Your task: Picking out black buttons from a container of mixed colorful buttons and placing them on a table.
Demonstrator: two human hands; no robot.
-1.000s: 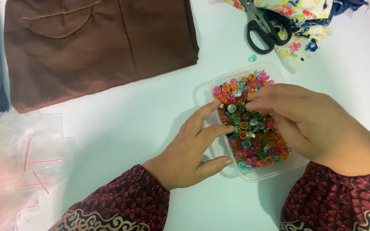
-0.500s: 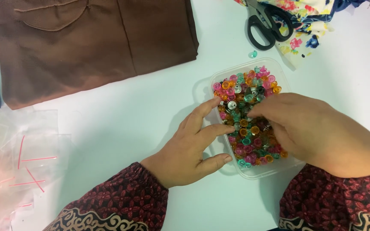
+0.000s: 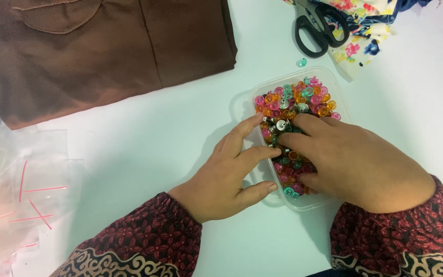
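Your two hands are at a clear plastic tub [image 3: 329,87] of little colourful snap buttons [image 3: 296,100] on the white table [image 3: 144,133].

Your left hand [image 3: 229,174] rests on the tub's left side, fingers spread and holding nothing. Your right hand [image 3: 357,166] lies in the tub, fingers curled into the buttons; you cannot tell if they pinch one. Black scissors [image 3: 316,28] lie on flowery cloth [image 3: 365,31], brown cloth [image 3: 103,51] lies at top left, and small clear bags [image 3: 16,190] lie left.
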